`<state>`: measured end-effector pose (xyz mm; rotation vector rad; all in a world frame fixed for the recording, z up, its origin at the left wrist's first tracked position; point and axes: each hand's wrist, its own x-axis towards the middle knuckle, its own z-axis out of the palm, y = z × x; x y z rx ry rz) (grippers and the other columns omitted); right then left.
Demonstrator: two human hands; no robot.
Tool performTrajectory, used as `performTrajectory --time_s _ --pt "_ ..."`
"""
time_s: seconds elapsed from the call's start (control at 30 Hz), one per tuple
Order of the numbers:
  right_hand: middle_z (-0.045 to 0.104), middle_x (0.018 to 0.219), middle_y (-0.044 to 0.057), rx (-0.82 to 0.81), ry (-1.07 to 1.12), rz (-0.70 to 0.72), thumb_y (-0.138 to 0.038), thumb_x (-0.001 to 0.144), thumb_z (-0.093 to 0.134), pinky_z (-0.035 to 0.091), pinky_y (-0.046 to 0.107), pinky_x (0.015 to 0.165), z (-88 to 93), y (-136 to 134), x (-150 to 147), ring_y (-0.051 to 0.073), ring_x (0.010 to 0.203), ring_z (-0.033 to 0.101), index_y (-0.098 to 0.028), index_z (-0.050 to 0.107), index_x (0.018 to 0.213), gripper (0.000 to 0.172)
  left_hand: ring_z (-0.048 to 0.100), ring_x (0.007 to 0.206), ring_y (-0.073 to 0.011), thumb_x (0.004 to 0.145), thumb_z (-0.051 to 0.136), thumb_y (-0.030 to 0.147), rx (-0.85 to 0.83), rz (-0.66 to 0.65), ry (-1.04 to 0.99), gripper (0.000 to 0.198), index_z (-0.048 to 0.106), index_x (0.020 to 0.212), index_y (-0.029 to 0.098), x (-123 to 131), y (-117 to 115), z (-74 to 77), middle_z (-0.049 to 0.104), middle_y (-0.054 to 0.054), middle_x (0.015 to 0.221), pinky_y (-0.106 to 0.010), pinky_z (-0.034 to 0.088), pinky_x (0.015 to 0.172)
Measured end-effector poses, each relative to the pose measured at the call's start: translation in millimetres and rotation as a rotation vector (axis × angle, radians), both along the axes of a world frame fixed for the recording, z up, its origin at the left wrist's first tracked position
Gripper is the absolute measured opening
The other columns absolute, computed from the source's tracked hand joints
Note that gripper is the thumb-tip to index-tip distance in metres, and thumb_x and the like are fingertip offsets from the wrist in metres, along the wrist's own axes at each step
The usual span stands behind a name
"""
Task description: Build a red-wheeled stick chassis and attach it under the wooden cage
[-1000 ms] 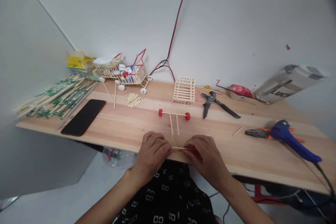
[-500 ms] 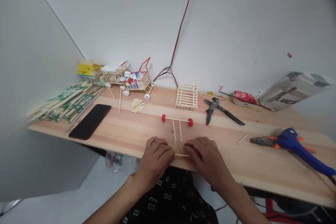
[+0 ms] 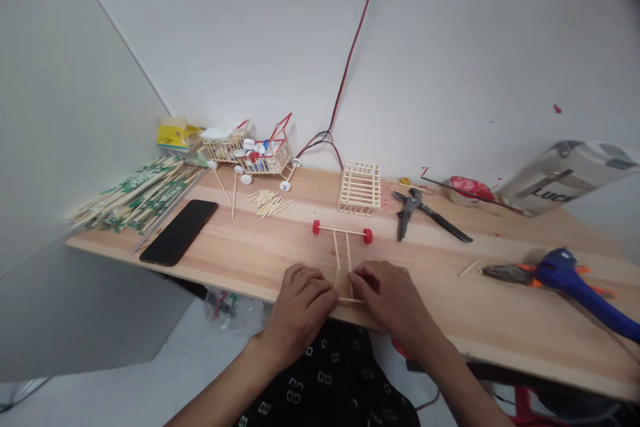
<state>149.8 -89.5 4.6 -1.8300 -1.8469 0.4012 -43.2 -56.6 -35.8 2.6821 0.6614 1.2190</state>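
Note:
A small wheeled frame of thin wooden sticks [image 3: 349,253] lies on the wooden table in front of me. Two long sticks run from its far crossbar, which has a red wheel [image 3: 368,236] at each end, towards a near crossbar [image 3: 351,301]. My left hand [image 3: 306,300] is closed over the left end of that near crossbar, fingers bent. On the other side, my right hand [image 3: 390,297] pinches near the lower part of the right long stick, with thumb and forefinger together. Both hands hide the near crossbar's ends.
Behind the frame stands a stick basket [image 3: 360,188]. Pliers [image 3: 413,213], a blue glue gun [image 3: 565,273] and a paint tub [image 3: 470,190] are to the right. Leftward are short sticks [image 3: 269,202], a phone [image 3: 179,232], bundled sticks [image 3: 135,193] and a small cart [image 3: 267,159].
The view has shifted slightly, so everything sits a little further right. My right fingertips have moved a little along the right stick, and more of its lower end shows. The left hand stays on the frame.

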Motion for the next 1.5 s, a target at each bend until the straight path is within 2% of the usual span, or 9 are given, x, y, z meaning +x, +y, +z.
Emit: performTrajectory --time_s 0.2,0.37,0.63,1.03,1.3,1.5 --pt "0.064 0.066 0.001 -0.006 -0.039 -0.006 -0.028 0.088 0.053 0.035 0.031 0.066 0.3 3.3 -2.3 0.017 0.065 0.055 -0.020 0.058 0.065 0.024 0.056 0.093 -0.0177 0.087 0.059 0.009 -0.005 -0.005 0.007 0.018 0.061 0.101 0.020 -1.1 -1.3 0.0 0.070 -0.001 0.090 -0.040 0.038 0.093" --pt "0.066 0.070 0.002 -0.058 0.008 -0.045 -0.031 0.087 0.052 0.036 0.030 0.064 3.6 4.8 -1.9 0.017 0.067 0.056 -0.021 0.058 0.065 0.026 0.056 0.095 -0.0179 0.087 0.059 0.009 -0.012 0.002 -0.034 0.021 0.061 0.105 0.021 -4.9 -2.9 -3.2 0.070 -0.001 0.094 -0.040 0.038 0.095" --pt "0.067 0.067 0.001 -0.070 0.061 -0.072 -0.034 0.087 0.050 0.038 0.030 0.062 9.0 6.1 -0.1 0.017 0.064 0.059 -0.022 0.060 0.065 0.027 0.056 0.095 -0.0190 0.086 0.061 0.010 -0.035 0.037 -0.081 0.018 0.064 0.100 0.022 -4.1 -4.8 1.8 0.070 -0.001 0.090 -0.039 0.041 0.090" --pt "0.065 0.068 0.001 -0.062 0.022 -0.048 -0.034 0.088 0.050 0.036 0.030 0.063 4.0 2.3 1.5 0.017 0.065 0.056 -0.021 0.057 0.065 0.027 0.058 0.090 -0.0174 0.089 0.058 0.013 -0.033 0.059 -0.103 0.010 0.063 0.094 0.020 0.9 -4.0 10.5 0.070 -0.001 0.084 -0.037 0.041 0.088" --pt "0.064 0.067 0.000 -0.045 0.020 -0.037 -0.034 0.089 0.049 0.035 0.029 0.062 1.7 0.8 3.3 0.016 0.064 0.056 -0.021 0.057 0.065 0.028 0.059 0.096 -0.0192 0.090 0.058 0.015 -0.114 0.059 -0.074 0.010 0.063 0.096 0.020 2.9 -2.6 11.6 0.071 -0.002 0.091 -0.039 0.040 0.090" --pt "0.063 0.067 0.000 -0.001 0.006 -0.045 -0.032 0.090 0.051 0.035 0.031 0.065 -2.0 -0.9 2.8 0.018 0.067 0.055 -0.021 0.057 0.066 0.027 0.058 0.099 -0.0196 0.092 0.056 0.017 -0.138 0.042 -0.028 0.008 0.063 0.094 0.021 5.8 -0.4 14.2 0.071 0.000 0.087 -0.039 0.037 0.091"
